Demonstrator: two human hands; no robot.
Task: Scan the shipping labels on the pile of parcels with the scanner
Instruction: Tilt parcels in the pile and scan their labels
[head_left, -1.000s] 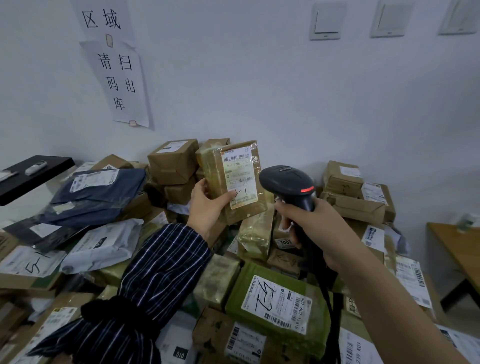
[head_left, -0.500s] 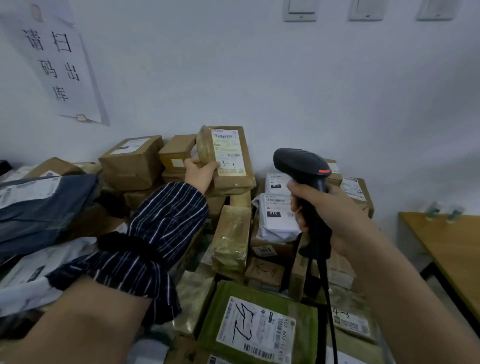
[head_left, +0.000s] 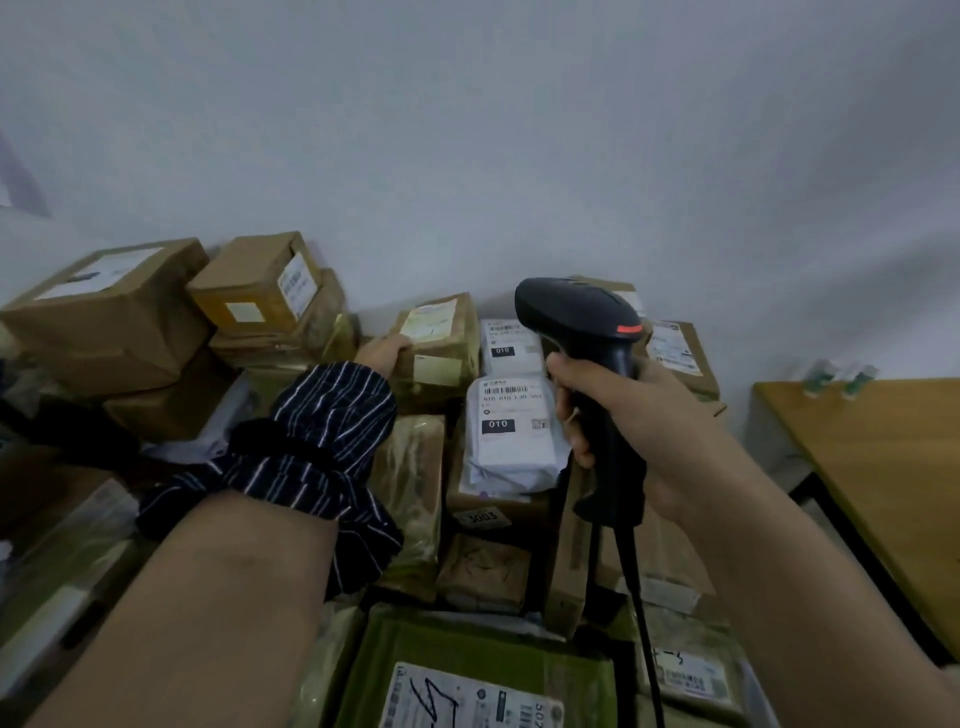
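My right hand grips the handle of a black scanner with a red stripe, its head raised over the pile and its cable hanging down. My left hand, reaching out of a rolled striped sleeve, holds a brown taped parcel with a white label at the back of the pile by the wall. The fingers are mostly hidden behind the parcel. Two white poly bags with "010" labels lie just left of the scanner. A green parcel with a big label lies at the near edge.
Cardboard boxes are stacked at the back left against the grey wall. More taped parcels fill the middle and right of the pile. A wooden table with small bottles at its far edge stands on the right.
My left hand has carried the brown parcel down and away onto the back of the pile. The camera has turned right and down, and the scanner has stayed raised in my right hand.
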